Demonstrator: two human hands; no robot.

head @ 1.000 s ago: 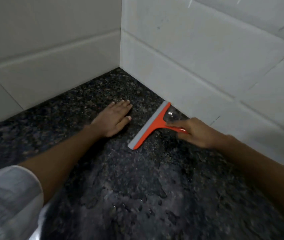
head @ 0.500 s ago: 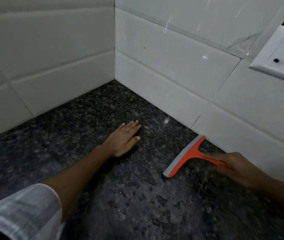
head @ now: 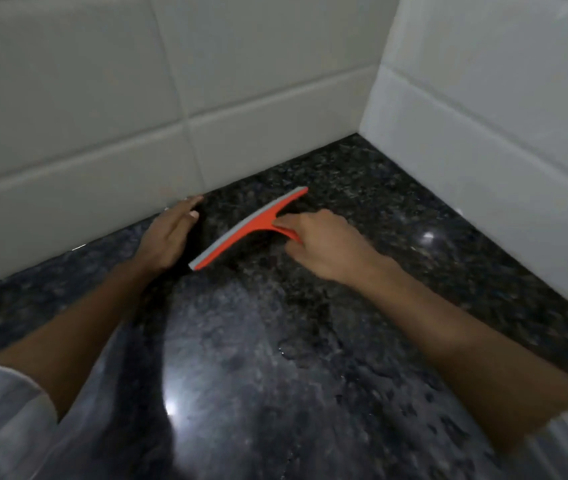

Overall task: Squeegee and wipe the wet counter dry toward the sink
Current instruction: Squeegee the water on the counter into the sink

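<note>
- The orange squeegee [head: 247, 229] with its grey blade strip sits on the dark granite counter [head: 396, 216], back near the corner where the two tiled walls meet, blade running diagonally and facing the left-hand tile wall [head: 78, 140].
- The right hand [head: 324, 244] has the squeegee's handle, fingers curled round it and the index finger laid forward toward the crossbar. Looks like a firm working grip to me.
- The left hand [head: 168, 237] is just beside the squeegee's near blade end, fingers straight and together, holding nothing, fingertips almost at the foot of that wall. Can't tell if the palm is actually pressing the stone.
- Step-wise, I'd say this is the squeegee stage, with the blade set down at the far edge to start a pull.
- On the near side of the squeegee the counter is all patchy film and beads of water [head: 310, 351], so there's plenty left.
- No sink in view, so can't say which way the stroke has to go. The next move probably needs even pressure along the whole blade, and the left hand out of its path.
</note>
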